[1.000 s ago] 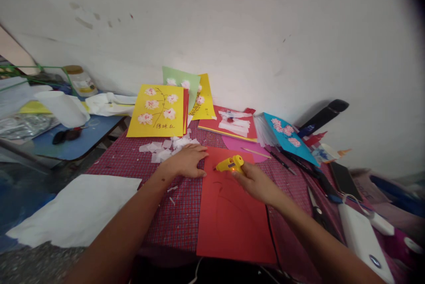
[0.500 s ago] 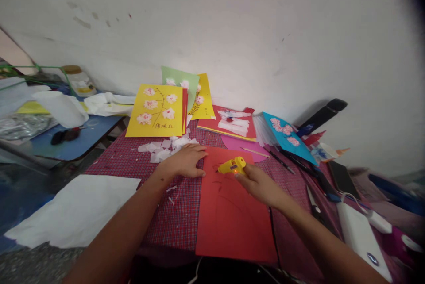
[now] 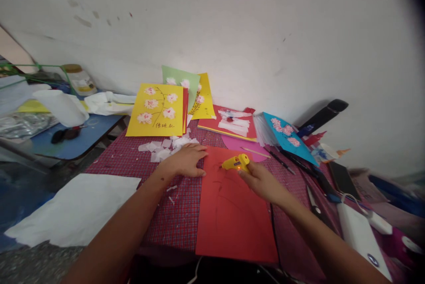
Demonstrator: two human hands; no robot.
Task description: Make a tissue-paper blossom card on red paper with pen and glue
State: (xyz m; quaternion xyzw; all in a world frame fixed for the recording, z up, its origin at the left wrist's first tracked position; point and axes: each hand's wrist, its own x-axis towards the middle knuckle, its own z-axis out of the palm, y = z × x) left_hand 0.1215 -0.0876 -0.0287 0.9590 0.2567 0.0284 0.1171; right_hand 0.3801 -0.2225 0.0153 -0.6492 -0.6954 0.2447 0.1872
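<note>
At the far left, a lidded jar (image 3: 79, 81) stands at the back of a blue tabletop (image 3: 99, 131), its label too small to read, with a white roll (image 3: 61, 108) in front of it. Lower down lies a wide white sheet (image 3: 73, 209). On the tabletop (image 3: 186, 213) with the checked cloth, a yellow card (image 3: 141, 118) with pink-white flowers leans at the back; dark handwritten characters run along its bottom, too small to read surely. White paper scraps (image 3: 162, 150) lie in front of it, partly hidden by the left hand (image 3: 187, 161), whose fingers rest spread at the left edge of a red sheet (image 3: 235, 226), grasping nothing. The red sheet lies at the near edge, bearing thin dark lines. Over its upper part, the right hand (image 3: 264, 181) has its fingers closed around a yellow glue gun (image 3: 235, 162), nozzle pointing left; its small dark label is illegible. Hand and tool cover part of the sheet. Behind are a red stack (image 3: 206, 124) and a pink sheet (image 3: 229, 143). Further right, a pen (image 3: 280, 161) lies before a blue flowered card (image 3: 282, 138), then scissors (image 3: 317, 206), a dark flat object (image 3: 344, 181) and a white box (image 3: 363, 237) with a dark oval mark.
</note>
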